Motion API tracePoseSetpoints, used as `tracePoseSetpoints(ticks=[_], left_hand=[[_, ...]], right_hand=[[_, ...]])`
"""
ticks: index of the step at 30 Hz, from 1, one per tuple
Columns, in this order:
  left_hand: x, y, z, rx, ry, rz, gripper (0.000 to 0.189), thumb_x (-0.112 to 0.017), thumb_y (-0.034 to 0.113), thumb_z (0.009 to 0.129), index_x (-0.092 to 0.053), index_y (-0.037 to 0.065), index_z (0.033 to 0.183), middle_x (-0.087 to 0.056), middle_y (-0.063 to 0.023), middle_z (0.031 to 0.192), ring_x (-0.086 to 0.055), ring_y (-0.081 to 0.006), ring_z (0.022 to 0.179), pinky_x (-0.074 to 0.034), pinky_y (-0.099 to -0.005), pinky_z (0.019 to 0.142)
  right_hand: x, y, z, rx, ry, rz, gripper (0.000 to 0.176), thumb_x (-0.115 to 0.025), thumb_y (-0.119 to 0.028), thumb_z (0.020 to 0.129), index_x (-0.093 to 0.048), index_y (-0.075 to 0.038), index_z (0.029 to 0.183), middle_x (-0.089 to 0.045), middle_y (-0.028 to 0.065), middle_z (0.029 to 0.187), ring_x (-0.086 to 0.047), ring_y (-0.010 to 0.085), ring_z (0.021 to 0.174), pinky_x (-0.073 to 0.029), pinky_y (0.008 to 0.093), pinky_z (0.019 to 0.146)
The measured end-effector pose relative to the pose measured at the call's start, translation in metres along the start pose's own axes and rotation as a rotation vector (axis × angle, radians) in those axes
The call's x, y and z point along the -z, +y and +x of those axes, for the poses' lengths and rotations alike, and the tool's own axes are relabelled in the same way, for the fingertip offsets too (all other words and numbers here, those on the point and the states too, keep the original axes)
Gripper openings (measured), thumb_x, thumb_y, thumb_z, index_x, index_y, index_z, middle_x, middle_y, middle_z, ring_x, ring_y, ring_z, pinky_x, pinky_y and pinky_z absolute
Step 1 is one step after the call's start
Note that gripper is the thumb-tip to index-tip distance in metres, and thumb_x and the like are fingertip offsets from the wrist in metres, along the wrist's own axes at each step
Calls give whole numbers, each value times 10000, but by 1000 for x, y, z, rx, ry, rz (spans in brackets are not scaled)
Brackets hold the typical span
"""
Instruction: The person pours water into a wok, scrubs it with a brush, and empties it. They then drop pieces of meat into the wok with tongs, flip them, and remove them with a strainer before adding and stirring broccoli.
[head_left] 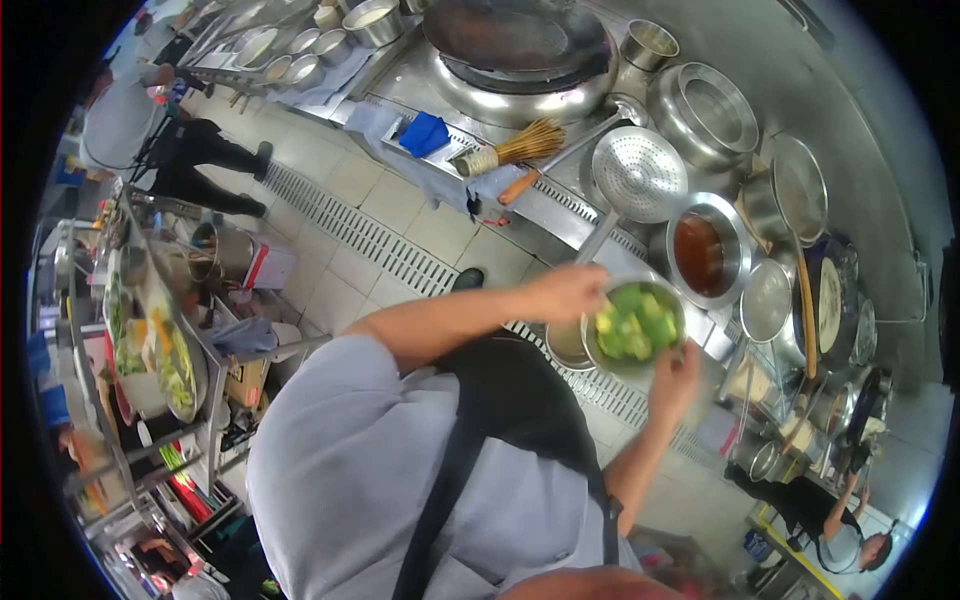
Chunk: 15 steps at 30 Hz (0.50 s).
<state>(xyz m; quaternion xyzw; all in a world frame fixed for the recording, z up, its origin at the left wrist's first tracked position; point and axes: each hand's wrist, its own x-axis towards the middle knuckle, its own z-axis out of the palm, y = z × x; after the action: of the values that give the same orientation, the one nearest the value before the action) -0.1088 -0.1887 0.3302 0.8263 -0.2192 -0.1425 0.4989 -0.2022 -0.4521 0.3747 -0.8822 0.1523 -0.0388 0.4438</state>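
A round metal bowl (592, 352) is held up in front of my black apron, over the edge of the stove counter. In it lie chopped green and yellow-green vegetable pieces (640, 322), whose kind I cannot make out for sure. My left hand (570, 297) is closed on the bowl's upper left rim. At the lower right rim, my right hand (677, 372) grips the same bowl. Another metal container (568, 345) shows partly behind it on the left. Close above are a perforated strainer ladle (641, 172) and a pot of reddish-brown liquid (697, 250).
A large wok (520, 40) sits on the burner at the top. A bamboo brush (515, 146), a blue cloth (424, 134) and a wooden-handled ladle (570, 157) lie along the counter. More pots and strainers (766, 300) stand right. Co-workers (165, 140) (835, 530) stand at both sides.
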Motion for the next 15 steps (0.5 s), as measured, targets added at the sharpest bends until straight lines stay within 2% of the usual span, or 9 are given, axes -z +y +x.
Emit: tracePoseSetpoints(ticks=[2, 3, 4, 5, 6, 8, 10, 12, 15], left_hand=[[101, -24, 2, 173, 1, -125, 254, -692, 274, 936, -629, 47, 1031, -670, -93, 847, -648, -153, 727, -527, -341, 616], [152, -27, 0, 213, 27, -344, 206, -688, 243, 941, -639, 57, 1015, -667, -39, 830, -637, -110, 704, -530, -285, 582], [201, -38, 3, 177, 79, -333, 200, -692, 245, 942, -649, 66, 1021, -669, -19, 830, -637, -114, 685, -539, -270, 579], [247, -37, 5, 233, 138, -389, 198, -699, 240, 937, -652, 67, 1019, -662, -18, 832, -636, -115, 673, -540, -263, 587], [292, -33, 11, 239, 225, -340, 199, -703, 195, 923, -590, 44, 858, -626, -23, 766, -642, -107, 608, -539, -275, 533], [359, -78, 34, 81, 433, -250, 184, -701, 189, 902, -591, 51, 850, -641, -47, 758, -654, -133, 609, -539, -301, 533], [420, -81, 60, 75, 557, 269, 138, -690, 151, 860, -590, 57, 845, -679, -102, 790, -681, -219, 610, -570, -363, 573], [454, -102, 101, -58, 640, 788, 106, -653, 127, 850, -599, 63, 916, -710, -143, 963, -706, -323, 665, -589, -433, 626], [476, -148, 173, -248, 700, 1062, 108, -591, 142, 888, -602, 84, 978, -696, -108, 1140, -714, -385, 755, -589, -487, 680]], right_hand=[[-51, -85, 29, -94, -98, 115, 485, -665, -98, 950, -540, -4, 1410, -681, 122, 1177, -666, 149, 922, -551, 291, 763], [-77, -110, 39, -15, -148, 425, 509, -670, -75, 947, -524, -17, 1431, -674, 121, 1196, -667, 152, 942, -562, 288, 763], [-97, -133, 48, 23, -200, 493, 538, -676, -56, 942, -507, -33, 1451, -668, 108, 1209, -665, 158, 967, -570, 286, 760], [-113, -143, 56, 52, -254, 428, 535, -679, -56, 939, -513, -32, 1447, -666, 106, 1212, -666, 159, 983, -569, 288, 762], [-126, -148, 61, 74, -304, 361, 533, -682, -55, 937, -519, -31, 1443, -665, 105, 1215, -667, 160, 998, -567, 290, 763], [-147, -147, 63, 12, -360, 289, 506, -658, -65, 953, -515, -27, 1437, -665, 107, 1218, -667, 156, 992, -570, 289, 777], [-162, -138, 58, -53, -418, 218, 480, -635, -75, 969, -512, -23, 1430, -666, 109, 1222, -667, 151, 986, -572, 288, 791], [-170, -128, 46, -156, -386, 250, 453, -640, -77, 971, -532, -20, 1407, -692, 101, 1173, -676, 156, 963, -567, 286, 779], [-170, -127, 31, -214, -330, 233, 422, -638, -70, 977, -548, -9, 1385, -692, 100, 1165, -679, 158, 959, -569, 285, 776]])
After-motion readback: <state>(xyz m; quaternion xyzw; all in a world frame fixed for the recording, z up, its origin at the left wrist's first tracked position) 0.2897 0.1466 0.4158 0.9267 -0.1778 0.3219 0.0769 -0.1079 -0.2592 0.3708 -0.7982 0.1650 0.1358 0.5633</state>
